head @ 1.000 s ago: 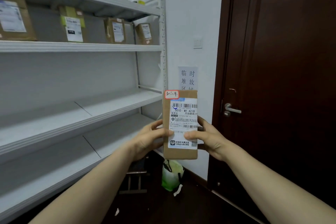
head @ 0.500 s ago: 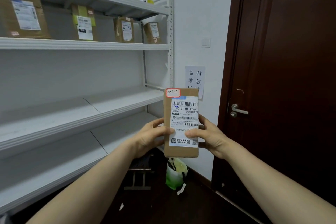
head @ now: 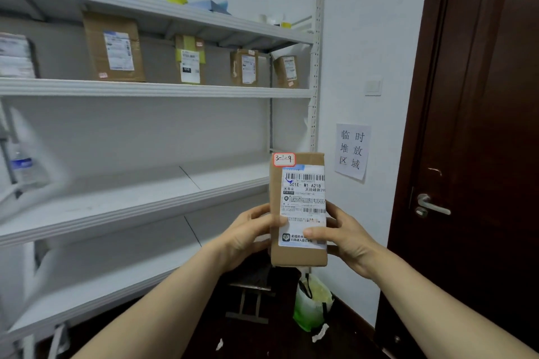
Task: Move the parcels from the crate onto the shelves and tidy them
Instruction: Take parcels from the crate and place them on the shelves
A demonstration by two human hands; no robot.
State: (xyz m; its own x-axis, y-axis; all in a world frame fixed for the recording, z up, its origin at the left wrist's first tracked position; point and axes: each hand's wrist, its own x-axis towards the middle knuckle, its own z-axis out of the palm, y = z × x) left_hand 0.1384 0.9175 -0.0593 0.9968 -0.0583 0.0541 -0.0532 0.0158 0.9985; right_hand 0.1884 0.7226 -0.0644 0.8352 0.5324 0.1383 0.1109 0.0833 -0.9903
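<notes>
Held a brown parcel [head: 299, 255] upright in mid-air with both hands, clear of every shelf, just off the right end of the shelving [head: 316, 67] and about level with its middle board [head: 131, 210]. Gripped the left edge with the left hand [head: 248, 230], thumb laid on the front, fingers curled behind. Gripped the right edge with the right hand [head: 350, 239] likewise, thumb pressed across the lower part of the printed label [head: 303, 201]. Faced the label toward the camera, with a red-bordered sticker [head: 283, 159] at the top left corner, handwritten, apparently 3-1-9. Found no crate in view. Noted other parcels [head: 115, 46] standing in a row along the upper board [head: 145, 89], labels forward, spaced apart.

Looked like the checking step: out of the crate, reading the code, not yet placing. Called next for a swing leftward to whichever board matches that code, then for setting the parcel down on its short end, label outward, in line with any neighbours. Needed a firm two-handed grip until the base sat flat, being tall, narrow and likely to tip.
</notes>
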